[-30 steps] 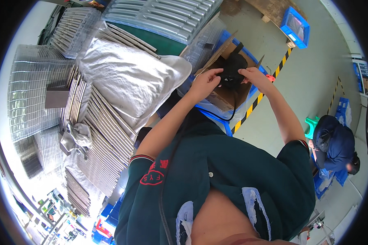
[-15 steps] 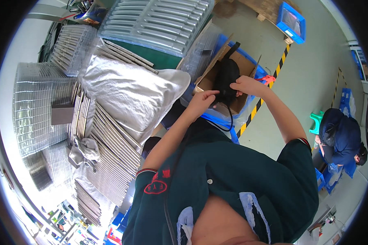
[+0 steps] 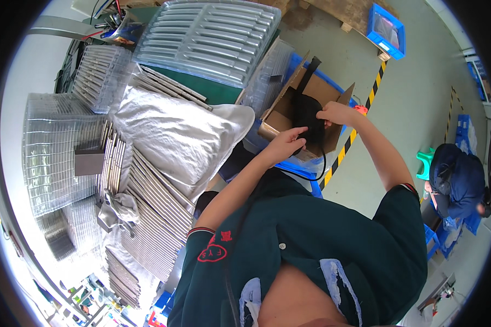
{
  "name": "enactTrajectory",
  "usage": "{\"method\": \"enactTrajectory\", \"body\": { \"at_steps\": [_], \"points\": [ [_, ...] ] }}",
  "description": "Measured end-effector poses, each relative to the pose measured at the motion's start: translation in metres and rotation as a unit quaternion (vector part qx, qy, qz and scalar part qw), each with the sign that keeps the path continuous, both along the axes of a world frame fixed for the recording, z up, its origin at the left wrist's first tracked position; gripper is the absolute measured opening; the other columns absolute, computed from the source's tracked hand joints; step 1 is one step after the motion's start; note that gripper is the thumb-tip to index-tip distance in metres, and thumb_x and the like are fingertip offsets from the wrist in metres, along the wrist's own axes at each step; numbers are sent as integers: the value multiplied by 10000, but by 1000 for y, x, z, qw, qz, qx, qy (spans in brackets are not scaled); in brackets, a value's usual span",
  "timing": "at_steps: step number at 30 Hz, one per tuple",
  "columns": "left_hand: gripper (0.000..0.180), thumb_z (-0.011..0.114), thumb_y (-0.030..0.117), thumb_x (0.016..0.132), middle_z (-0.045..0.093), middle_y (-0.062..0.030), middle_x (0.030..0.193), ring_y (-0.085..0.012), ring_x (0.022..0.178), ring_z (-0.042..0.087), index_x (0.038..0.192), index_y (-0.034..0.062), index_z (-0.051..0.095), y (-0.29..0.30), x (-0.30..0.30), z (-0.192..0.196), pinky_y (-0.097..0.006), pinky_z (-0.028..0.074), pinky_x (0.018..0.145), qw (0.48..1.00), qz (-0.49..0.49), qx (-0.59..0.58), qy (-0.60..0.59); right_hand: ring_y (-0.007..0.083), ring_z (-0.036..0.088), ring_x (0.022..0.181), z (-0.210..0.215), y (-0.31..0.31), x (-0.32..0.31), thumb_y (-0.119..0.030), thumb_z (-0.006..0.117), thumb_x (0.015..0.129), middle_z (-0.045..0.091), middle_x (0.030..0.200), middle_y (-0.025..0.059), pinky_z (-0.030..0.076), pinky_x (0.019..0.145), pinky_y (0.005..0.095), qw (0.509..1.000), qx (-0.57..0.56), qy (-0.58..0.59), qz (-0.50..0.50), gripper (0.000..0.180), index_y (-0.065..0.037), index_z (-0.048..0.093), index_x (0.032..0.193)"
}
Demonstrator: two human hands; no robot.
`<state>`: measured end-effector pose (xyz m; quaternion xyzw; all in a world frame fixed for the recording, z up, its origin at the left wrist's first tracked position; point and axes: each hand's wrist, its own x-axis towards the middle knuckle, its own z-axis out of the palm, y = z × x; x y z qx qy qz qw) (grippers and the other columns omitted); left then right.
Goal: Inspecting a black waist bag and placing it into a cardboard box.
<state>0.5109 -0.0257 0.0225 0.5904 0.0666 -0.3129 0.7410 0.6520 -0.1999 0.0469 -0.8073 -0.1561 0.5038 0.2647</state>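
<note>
Over an open cardboard box [image 3: 281,106], both my hands are at a black bag-like thing [image 3: 306,109] with a strap at its far end. A thin black cable [image 3: 324,163] loops from its near end toward my shirt. My left hand [image 3: 287,146] has its fingers bent and pinched at the near left edge of the black thing. On the opposite side, my right hand [image 3: 337,114] grips its right edge between thumb and fingers. Its exact kind cannot be made out, and the fingertips are partly hidden against the dark surface.
The box sits in a blue crate [image 3: 297,59]. To my left, a bench carries rows of metal rods [image 3: 155,215], a white cloth [image 3: 174,128], clear plastic trays [image 3: 207,35] and a grey block [image 3: 89,162]. At right, a person [image 3: 457,180] bends near a green stool [image 3: 424,163].
Both hands and the black thing have shifted slightly right and nearer in the picture. My left fingers now sit further onto its near end. The whole view has tilted a little.
</note>
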Motion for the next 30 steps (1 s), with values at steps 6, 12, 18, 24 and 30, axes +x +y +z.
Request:
{"method": "enactTrajectory", "body": {
  "at_steps": [6, 12, 18, 24, 30],
  "points": [
    [427, 483, 100, 846, 522, 2, 821, -67, 782, 514, 1250, 5, 381, 7, -11, -14, -201, 407, 718, 999, 4, 35, -20, 183, 621, 625, -8, 10, -21, -268, 482, 751, 614, 644, 135, 476, 619, 271, 999, -2, -35, -18, 365, 73, 573, 658],
    [399, 471, 97, 850, 527, 5, 811, -61, 736, 481, 1234, 9, 408, 6, -13, 10, -195, 404, 703, 997, -10, 49, -52, 162, 572, 549, 19, 0, -24, -270, 496, 753, 557, 552, 108, 442, 540, 270, 996, 48, -45, -55, 372, 72, 552, 618],
    [377, 464, 93, 852, 533, 2, 829, -64, 726, 491, 1221, 22, 430, 7, -4, 31, -201, 410, 694, 998, -4, 11, -65, 188, 610, 574, 43, 0, -24, -255, 475, 750, 594, 585, 133, 471, 563, 275, 993, 40, -83, -80, 370, 79, 575, 626],
    [386, 463, 72, 847, 524, -17, 846, -85, 723, 523, 1223, -5, 412, 14, -12, -21, -215, 422, 700, 997, 65, 35, 7, 208, 611, 599, 7, 26, -26, -315, 418, 787, 607, 566, 55, 487, 605, 332, 955, -139, -213, 152, 404, -39, 612, 565],
    [395, 464, 72, 824, 530, -32, 782, -96, 659, 529, 1190, -66, 411, 18, -22, -31, -212, 433, 636, 995, 88, 45, 23, 197, 616, 651, -26, 30, -26, -375, 405, 801, 619, 597, 20, 487, 640, 344, 959, -131, -180, 176, 444, -79, 631, 559]
  ]
}}
